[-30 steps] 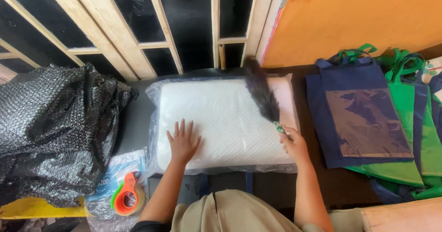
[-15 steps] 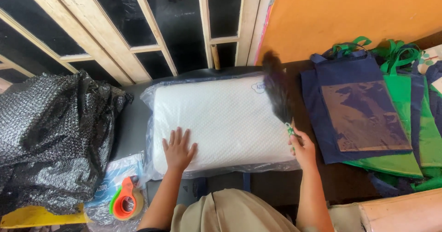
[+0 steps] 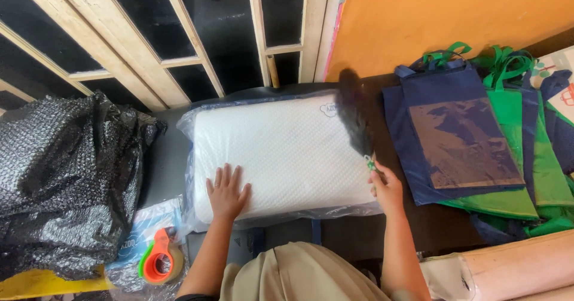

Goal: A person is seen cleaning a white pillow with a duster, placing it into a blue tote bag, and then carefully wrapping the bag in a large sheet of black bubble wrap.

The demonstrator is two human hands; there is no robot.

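Black bubble wrap point(image 3: 60, 181) bunched at 9 o'clock, tape dispenser point(image 3: 160, 264) by it. Left hand point(image 3: 227, 193) lies flat, fingers spread, on the bagged white pillow point(image 3: 281, 151) mid-tabletop. Right hand point(image 3: 387, 188) grips a black duster point(image 3: 354, 120) at the pillow's 3 o'clock edge; tote bags point(image 3: 466, 139) just past it.

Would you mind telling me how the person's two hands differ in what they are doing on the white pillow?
The left hand lies flat with fingers spread on the white pillow, holding nothing; the right hand is closed around the green handle of a dark duster. The left hand rests near the pillow's front edge, left of its middle; the right hand sits at its right end. Both are bare and reach from below.
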